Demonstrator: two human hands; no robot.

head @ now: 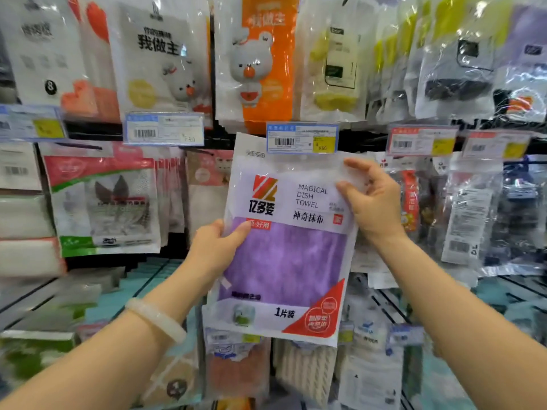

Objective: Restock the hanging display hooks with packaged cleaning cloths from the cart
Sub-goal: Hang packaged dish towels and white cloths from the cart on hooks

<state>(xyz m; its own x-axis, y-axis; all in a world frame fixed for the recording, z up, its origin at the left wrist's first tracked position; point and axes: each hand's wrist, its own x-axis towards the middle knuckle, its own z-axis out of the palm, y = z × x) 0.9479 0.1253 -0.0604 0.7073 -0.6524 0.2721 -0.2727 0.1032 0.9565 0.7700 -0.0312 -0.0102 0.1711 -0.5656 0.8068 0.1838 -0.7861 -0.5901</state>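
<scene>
A packaged purple cleaning cloth [285,261], marked "Magical Dish Towel", is held upright against the hanging display at centre. My left hand [217,248] grips its left edge at mid height, thumb on the front. My right hand [373,202] pinches its upper right edge. The package's top sits just behind a blue price tag [302,139] at the end of a hook. The hook itself and the package's hanging hole are hidden. The cart is out of view.
Hanging packs crowd the display all around: an orange bear pack [260,60] above, a red-and-green pack [103,202] at left, clear packs [467,214] at right. Further price tags [164,128] jut out on hooks. More packs hang below [305,371].
</scene>
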